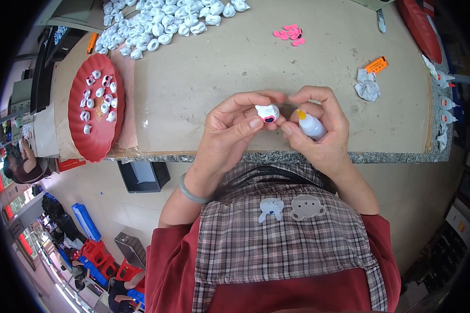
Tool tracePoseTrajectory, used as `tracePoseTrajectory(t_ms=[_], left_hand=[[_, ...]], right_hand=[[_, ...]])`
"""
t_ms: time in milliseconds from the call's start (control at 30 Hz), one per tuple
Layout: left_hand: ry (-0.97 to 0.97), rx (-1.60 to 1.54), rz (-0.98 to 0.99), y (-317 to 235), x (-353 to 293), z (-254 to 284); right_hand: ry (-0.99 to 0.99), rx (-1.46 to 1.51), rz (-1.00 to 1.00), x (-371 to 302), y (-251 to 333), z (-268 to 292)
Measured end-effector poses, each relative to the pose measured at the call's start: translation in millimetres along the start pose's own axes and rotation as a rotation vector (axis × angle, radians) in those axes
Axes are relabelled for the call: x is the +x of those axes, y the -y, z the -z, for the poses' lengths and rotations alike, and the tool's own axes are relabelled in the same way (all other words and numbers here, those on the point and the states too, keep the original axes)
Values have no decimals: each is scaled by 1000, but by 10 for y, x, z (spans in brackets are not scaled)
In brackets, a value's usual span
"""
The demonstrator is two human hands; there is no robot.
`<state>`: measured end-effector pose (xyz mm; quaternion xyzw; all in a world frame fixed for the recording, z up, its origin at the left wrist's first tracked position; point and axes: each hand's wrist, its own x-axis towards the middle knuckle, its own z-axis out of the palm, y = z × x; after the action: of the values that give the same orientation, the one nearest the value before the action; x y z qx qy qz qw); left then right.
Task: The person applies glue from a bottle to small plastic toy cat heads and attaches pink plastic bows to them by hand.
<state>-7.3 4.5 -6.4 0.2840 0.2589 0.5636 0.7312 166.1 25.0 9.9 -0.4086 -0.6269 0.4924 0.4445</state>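
Note:
Between the thumb and fingers of my left hand [230, 122] is a small white figurine head [267, 111] with a pink and black piece on its front. My right hand [324, 130] is wrapped round a white glue bottle [312, 127], its yellow nozzle tilted up and to the left. Both hands are close together over the near part of the table, and a right fingertip is beside the figurine head. Farther off lies a small group of flat pink pieces [290, 34], one of them with black on it.
A red scalloped tray [77, 125] at the left holds several small white pieces, some with pink. Many white pieces [156, 23] are heaped at the far left. Crumpled paper [367, 86] and an orange cutter [377, 64] lie right. Glue bottles [444, 78] stand along the right edge.

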Motion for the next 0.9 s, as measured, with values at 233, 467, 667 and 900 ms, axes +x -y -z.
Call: tracePoseTrajectory(t_ms=[233, 467, 667, 900], left_hand=[[15, -162, 80, 22, -6, 6], [-30, 121, -63, 7, -34, -42], [-10, 459, -237, -20, -23, -53], [-6, 639, -297, -50, -35, -77]], right_hand=[[36, -7, 48, 20, 57, 4], [19, -70, 50, 31, 54, -26], [89, -132, 11, 13, 7, 14], [54, -146, 62, 21, -32, -19]])
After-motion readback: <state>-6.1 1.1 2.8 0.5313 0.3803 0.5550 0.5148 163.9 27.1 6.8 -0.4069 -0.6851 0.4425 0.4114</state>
